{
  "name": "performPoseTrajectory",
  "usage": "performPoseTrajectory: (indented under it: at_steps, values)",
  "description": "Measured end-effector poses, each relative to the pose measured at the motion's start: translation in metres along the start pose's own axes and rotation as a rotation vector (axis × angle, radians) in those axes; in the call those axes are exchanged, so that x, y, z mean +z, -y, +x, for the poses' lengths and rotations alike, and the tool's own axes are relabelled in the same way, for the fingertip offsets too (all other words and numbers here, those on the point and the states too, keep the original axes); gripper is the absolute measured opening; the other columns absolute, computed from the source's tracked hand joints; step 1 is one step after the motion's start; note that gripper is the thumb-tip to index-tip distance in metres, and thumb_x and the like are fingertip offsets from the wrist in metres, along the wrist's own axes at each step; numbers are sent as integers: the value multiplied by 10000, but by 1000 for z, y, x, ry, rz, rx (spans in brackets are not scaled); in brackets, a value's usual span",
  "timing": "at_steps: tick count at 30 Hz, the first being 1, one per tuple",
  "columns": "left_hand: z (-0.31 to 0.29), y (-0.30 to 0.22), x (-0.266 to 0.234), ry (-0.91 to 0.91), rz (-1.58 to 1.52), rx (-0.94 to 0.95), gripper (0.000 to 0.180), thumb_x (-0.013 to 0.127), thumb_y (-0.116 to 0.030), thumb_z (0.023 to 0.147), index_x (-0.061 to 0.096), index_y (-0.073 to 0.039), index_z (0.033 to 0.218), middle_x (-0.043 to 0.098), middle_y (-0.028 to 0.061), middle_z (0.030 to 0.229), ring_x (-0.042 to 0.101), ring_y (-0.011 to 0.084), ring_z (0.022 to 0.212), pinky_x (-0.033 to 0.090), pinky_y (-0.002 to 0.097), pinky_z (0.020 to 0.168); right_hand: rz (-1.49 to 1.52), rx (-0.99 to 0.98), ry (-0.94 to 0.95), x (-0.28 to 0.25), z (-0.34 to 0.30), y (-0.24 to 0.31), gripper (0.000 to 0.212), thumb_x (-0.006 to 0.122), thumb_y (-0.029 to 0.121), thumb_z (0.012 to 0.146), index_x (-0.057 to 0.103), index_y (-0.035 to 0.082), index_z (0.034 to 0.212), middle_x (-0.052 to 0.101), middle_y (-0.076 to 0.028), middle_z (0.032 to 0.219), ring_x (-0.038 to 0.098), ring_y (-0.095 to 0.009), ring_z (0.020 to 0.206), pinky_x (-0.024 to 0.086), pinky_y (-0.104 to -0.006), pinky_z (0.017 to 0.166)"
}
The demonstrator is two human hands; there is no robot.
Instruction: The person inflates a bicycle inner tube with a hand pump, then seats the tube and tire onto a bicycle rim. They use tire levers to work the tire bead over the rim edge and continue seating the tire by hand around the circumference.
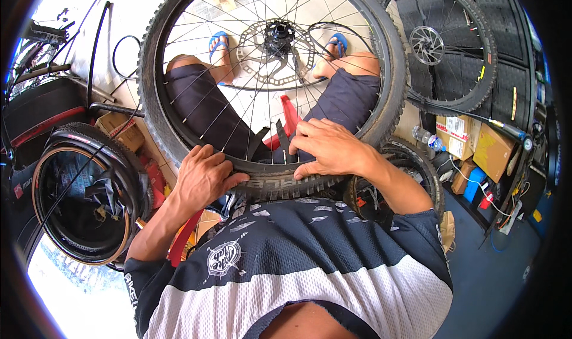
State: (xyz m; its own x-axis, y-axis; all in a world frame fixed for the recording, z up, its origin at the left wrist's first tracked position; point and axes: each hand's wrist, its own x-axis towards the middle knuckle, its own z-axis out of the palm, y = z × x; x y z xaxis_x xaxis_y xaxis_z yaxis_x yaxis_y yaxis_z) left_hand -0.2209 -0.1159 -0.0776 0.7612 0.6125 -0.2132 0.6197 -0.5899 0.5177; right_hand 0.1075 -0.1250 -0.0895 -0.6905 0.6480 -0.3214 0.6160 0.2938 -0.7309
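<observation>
A bicycle wheel with a knobby black tire (393, 100) leans across my thighs, its near edge close to my belly. At the center sit a dark hub (279, 38) and a large brake rotor (243, 54), with thin spokes running out to the black rim. My left hand (205, 177) grips the tire at the near left, fingers over its inner edge and thumb pointing right along it. Farther right, my right hand (331, 148) clasps the tire, thumb on the near side and fingers curled over the rim. Beside those fingertips a black strap-like strip (282, 137) sticks up.
Another wheel with a rotor (426, 45) leans against dark stacked tires at the far right. Cardboard boxes (492, 153) and a plastic bottle (428, 138) stand at right. Several tires (89, 257) are piled at left. Between my legs is a red piece (289, 116).
</observation>
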Motion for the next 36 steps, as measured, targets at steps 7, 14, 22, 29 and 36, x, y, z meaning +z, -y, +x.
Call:
performPoseTrajectory:
  at_steps: [7, 14, 22, 29, 36]
  values:
    - [-1, -13, -17, -17, -40, 59, 355, 806, -421, 885, 715, -88, 805, 603, 25, 798, 637, 229, 771, 497, 384, 715, 22, 36, -121, 5, -30, 29, 281, 770, 333, 915, 640, 101, 1006, 599, -78, 941, 631, -306, 927, 518, -435, 823]
    - [17, -33, -38, 87, -246, 179, 406, 862, -438, 808, 759, -85, 980, 679, 45, 851, 658, 254, 790, 535, 390, 720, -85, 115, -263, 4, -48, 48, 519, 761, 561, 868, 618, 70, 959, 591, -79, 865, 630, -287, 856, 529, -426, 792]
    - [32, -44, -39, 220, -299, 225, 478, 866, -475, 803, 651, -50, 761, 616, 92, 684, 636, 300, 708, 523, 417, 660, -173, 39, -206, 5, -60, 61, 633, 792, 682, 757, 630, 70, 775, 557, -59, 831, 586, -264, 809, 500, -417, 722]
    - [32, -43, -37, 425, -268, 139, 472, 836, -468, 846, 665, -43, 732, 594, 127, 618, 663, 345, 657, 514, 445, 622, -206, 95, -181, -19, -77, 56, 553, 834, 577, 759, 660, 53, 795, 590, -91, 927, 614, -284, 942, 522, -439, 805]
    - [23, -38, -37, 360, -231, 157, 456, 835, -452, 850, 680, -36, 743, 595, 128, 611, 652, 335, 647, 507, 449, 621, -309, 138, 62, -56, -81, 29, 675, 896, 588, 665, 665, 62, 1019, 629, -73, 956, 625, -286, 961, 504, -426, 851]
